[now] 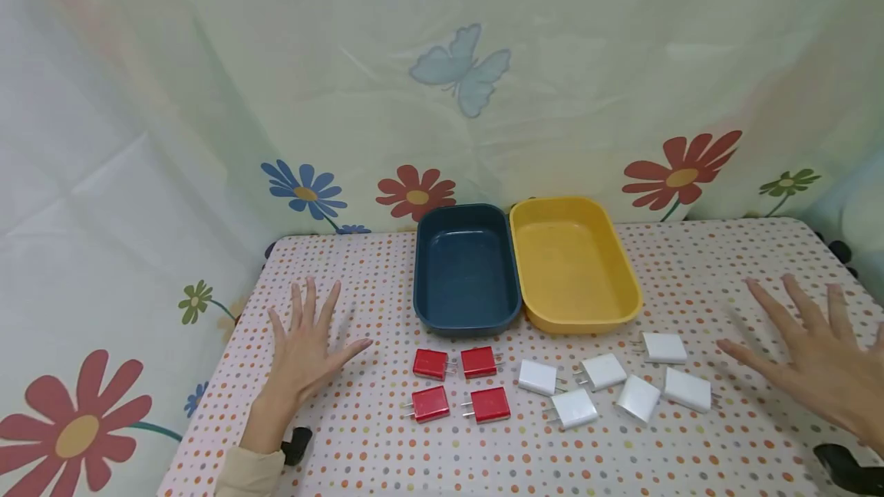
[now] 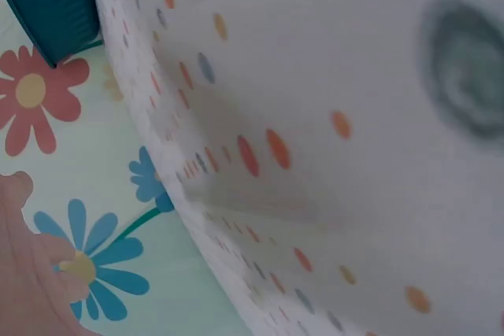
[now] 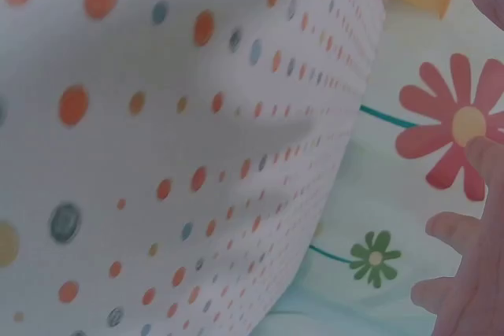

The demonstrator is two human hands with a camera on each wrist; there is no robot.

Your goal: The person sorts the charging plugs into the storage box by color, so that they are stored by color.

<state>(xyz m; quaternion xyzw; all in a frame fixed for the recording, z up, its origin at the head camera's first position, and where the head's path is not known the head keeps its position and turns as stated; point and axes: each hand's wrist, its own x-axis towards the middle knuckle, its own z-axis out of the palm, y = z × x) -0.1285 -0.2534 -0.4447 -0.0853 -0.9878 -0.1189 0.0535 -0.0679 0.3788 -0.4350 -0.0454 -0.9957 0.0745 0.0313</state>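
My left hand [image 1: 304,355] is spread with straight fingers over the left part of the table, holding nothing. On the far right my right hand [image 1: 818,359] is likewise spread, fingers apart and nothing in them. Between the hands lie several red plug adapters [image 1: 430,404], grouped in front of a dark blue tray [image 1: 466,328]. Right of these are several white plug adapters [image 1: 575,409], scattered in front of a yellow tray [image 1: 583,326]. Metal prongs show on most of the adapters. In the right wrist view, the fingers [image 3: 457,234] appear at the right edge.
Both trays hold nothing and stand side by side at the back of the table, close to the flowered curtain [image 1: 331,98]. A dotted cloth [image 1: 373,451] covers the table. Black wrist straps or mounts show at the left wrist [image 1: 297,445] and the right wrist [image 1: 846,470].
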